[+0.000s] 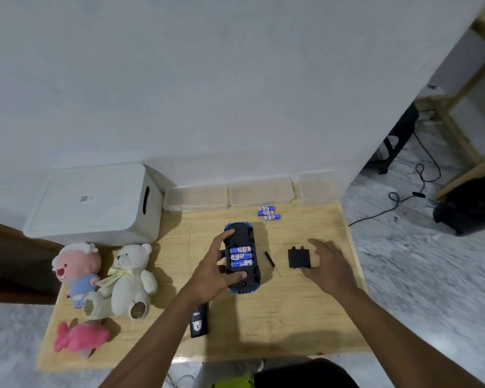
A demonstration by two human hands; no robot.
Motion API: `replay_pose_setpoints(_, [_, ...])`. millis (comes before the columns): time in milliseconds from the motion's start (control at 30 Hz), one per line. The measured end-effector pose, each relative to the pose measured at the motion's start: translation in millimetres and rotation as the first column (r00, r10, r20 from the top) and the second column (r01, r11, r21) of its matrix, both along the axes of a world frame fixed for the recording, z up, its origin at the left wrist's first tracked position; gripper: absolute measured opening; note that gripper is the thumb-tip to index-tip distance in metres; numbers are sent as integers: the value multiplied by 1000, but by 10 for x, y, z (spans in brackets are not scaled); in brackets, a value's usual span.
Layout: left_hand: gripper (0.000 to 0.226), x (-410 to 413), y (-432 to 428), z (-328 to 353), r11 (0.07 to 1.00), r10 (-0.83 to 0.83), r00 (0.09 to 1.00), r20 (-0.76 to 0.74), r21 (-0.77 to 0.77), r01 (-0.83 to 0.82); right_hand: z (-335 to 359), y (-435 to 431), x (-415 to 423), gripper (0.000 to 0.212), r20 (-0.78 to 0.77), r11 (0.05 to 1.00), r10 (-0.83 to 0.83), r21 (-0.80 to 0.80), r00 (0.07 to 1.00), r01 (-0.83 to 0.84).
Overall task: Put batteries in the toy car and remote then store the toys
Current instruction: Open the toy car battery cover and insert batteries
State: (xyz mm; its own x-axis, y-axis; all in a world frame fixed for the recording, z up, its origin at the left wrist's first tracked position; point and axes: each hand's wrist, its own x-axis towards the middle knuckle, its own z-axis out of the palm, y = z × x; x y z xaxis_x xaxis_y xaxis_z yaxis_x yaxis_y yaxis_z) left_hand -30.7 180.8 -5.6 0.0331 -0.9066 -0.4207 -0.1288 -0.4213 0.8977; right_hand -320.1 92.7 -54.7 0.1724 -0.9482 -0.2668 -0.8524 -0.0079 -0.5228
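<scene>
A blue toy car (pixel 242 287) lies upside down in the middle of the wooden table (pixel 263 326). Its battery bay is uncovered and holds three blue batteries (pixel 240 256). My left hand (pixel 216 267) grips the car from the left, thumb on its near end, fingers on its far end. The black battery cover (pixel 298 258) lies to the right of the car. My right hand (pixel 329 264) hovers open just beside that cover, holding nothing. A small screwdriver (pixel 272 264) rests between car and cover. Three spare batteries (pixel 268 213) lie further back. The black remote (pixel 200 320) sits partly under my left forearm.
A white lidded storage box (pixel 95 203) stands at the back left, with three clear plastic containers (pixel 259 193) along the wall. A white teddy bear (pixel 129 278), a pink-faced plush (pixel 77 271) and a pink plush (pixel 79 338) lie on the table's left side.
</scene>
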Motion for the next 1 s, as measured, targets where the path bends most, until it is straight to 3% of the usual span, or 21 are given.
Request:
replay_pose_setpoints(167, [96,-66,-1,22,1000,19,999,44,-22,-18,438,75,542,16,246,997,-33,-56,969,48])
replay_pose_setpoints(267, [98,-139,-13,36,998,27,996,88,-56,-23,666,178,957,20,247,998,19,-56,969,-5])
replay_pose_setpoints(633, [99,-333,52,46,968,131,967,218,-240,-77,763,318,1405,24,156,988,-113,-87,981,128])
replay_pose_setpoints(800, [99,-333,89,41,962,138,959,248,-264,-70,752,322,1470,25,213,976,-218,38,952,215])
replay_pose_setpoints(1000, [101,-281,100,40,969,143,955,259,-235,-81,720,255,1468,23,376,924,-375,223,847,311])
